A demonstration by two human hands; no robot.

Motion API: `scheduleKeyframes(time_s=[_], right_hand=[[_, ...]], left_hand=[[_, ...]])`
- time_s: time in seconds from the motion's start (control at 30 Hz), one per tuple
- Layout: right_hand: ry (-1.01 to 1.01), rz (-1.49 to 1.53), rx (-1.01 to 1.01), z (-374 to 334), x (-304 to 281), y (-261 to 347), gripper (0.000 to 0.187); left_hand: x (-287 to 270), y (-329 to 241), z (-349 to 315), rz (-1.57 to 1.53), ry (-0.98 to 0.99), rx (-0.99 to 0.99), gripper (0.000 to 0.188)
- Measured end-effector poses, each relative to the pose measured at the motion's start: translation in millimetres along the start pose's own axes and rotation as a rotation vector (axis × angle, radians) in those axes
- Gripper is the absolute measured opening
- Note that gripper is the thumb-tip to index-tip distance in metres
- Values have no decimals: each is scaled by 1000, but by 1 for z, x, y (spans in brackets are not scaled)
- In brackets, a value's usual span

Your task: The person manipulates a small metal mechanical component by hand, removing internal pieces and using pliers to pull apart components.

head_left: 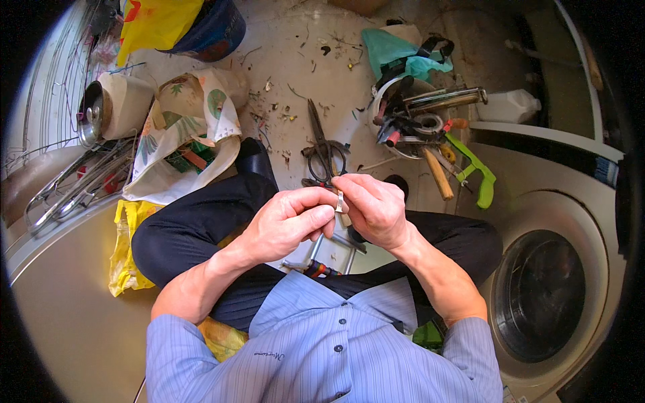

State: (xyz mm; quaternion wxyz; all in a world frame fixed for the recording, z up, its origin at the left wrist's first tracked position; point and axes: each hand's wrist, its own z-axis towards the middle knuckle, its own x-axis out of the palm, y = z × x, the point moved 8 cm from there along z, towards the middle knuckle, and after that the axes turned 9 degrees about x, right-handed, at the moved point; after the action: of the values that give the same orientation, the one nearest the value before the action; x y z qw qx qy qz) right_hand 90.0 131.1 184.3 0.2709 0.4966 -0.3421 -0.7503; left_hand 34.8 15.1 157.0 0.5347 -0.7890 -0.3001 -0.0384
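Note:
Between my two hands, above my lap, is a small shiny metal piece (340, 201), too small to name surely. My left hand (290, 218) is closed, thumb and forefinger pinching its left side. The fingers of my right hand (371, 205) are pinched together at its upper end, where a small orange-brown bit shows. Just beyond my fingertips, a pair of large dark scissors (323, 144) lies on the floor, blades pointing away from me. Under my hands, a metal frame (326, 255) is partly hidden between my legs.
On the left are a leaf-patterned bag (218, 127) with scraps, a metal pot (124, 101) and chrome tubing (80, 185). To the right, a tub of tools (410, 124) with a green-handled saw (478, 171) stands near a washing machine (544, 295). Scraps litter the floor (289, 80); a dark bucket (218, 33) stands behind.

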Motion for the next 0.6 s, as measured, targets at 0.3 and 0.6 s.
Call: scheduleKeyframes(time_s=[0.3, 0.6], right_hand=[[-103, -127, -108, 3, -11, 4, 35], [-104, -259, -279, 4, -13, 18, 38]], left_hand=[[-3, 4, 1, 123, -93, 53, 14], [-6, -27, -2, 493, -210, 321, 17]])
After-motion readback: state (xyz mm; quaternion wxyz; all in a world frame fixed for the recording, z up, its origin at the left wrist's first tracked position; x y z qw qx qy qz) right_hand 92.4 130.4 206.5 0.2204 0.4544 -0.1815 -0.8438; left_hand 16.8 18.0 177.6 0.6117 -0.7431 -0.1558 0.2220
